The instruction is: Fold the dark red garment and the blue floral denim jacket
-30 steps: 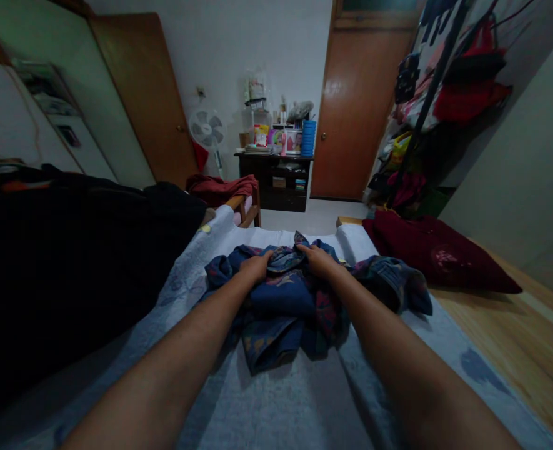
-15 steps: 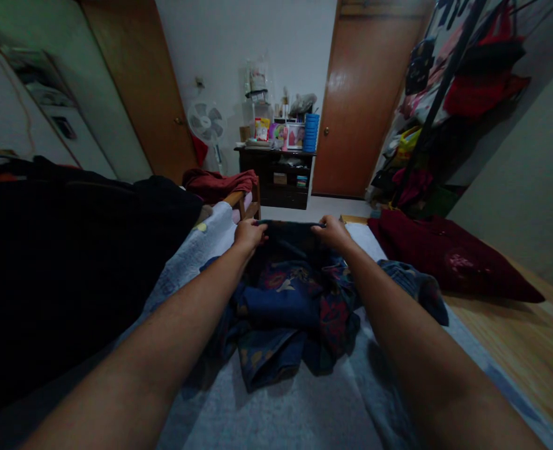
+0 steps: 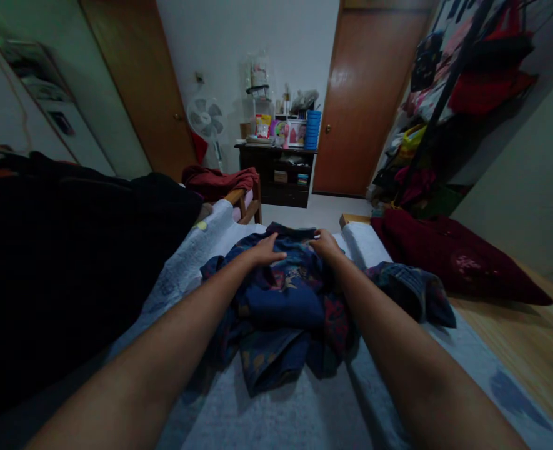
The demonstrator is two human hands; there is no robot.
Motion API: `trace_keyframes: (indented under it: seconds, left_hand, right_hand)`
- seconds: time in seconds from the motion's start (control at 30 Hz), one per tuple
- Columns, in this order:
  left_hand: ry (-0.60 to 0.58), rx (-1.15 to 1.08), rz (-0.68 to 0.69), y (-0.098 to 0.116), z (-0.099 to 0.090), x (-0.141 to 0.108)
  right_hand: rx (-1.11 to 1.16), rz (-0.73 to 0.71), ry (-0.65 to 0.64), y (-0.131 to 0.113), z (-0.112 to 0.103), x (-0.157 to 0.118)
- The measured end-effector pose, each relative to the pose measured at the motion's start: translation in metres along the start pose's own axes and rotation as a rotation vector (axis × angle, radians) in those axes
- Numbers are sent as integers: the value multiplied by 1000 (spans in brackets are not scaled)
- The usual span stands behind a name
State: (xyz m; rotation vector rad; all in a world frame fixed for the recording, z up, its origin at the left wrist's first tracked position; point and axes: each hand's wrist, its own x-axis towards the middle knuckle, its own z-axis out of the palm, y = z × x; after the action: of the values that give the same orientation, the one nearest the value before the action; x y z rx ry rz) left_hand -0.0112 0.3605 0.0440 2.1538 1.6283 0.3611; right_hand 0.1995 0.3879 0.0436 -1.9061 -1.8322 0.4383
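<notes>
A crumpled blue patterned garment [image 3: 285, 312] lies on the pale grey bedsheet [image 3: 299, 412] in front of me. My left hand [image 3: 265, 250] rests flat on the garment's far part, fingers spread. My right hand [image 3: 325, 243] is closed on the garment's far edge, pinching the cloth. Both forearms stretch out over the sheet toward the heap.
A large black cloth mass [image 3: 70, 250] fills the left side. A dark red pillow [image 3: 449, 256] lies at the right on a wooden surface [image 3: 529, 350]. Beyond the bed stand a dark cabinet [image 3: 278, 175] with clutter, a fan [image 3: 205, 119], a brown door [image 3: 360, 106] and hanging clothes [image 3: 454, 87].
Both hands had lifted the garment's far edge taut half a second ago. Now the edge is back down; my left hand has opened flat on the cloth while my right still grips it.
</notes>
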Motion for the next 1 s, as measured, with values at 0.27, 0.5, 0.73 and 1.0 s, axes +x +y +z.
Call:
trace_keyframes:
  seconds: [0.27,0.5,0.73,1.0]
  left_hand:
    - [-169,183,112,19,2,-99]
    - [-61,242,-1,3,17,-175]
    - [353,381,-114,-1,52,-212]
    - [223,545,-244,6,44,-258]
  right_hand:
    - [-248,-106,-351,8,16,-49]
    - [-310,-147,-333,7,-15,-94]
    - [-178,-118,55,15,-12,-184]
    - [-107,-1,281,34,20,-261]
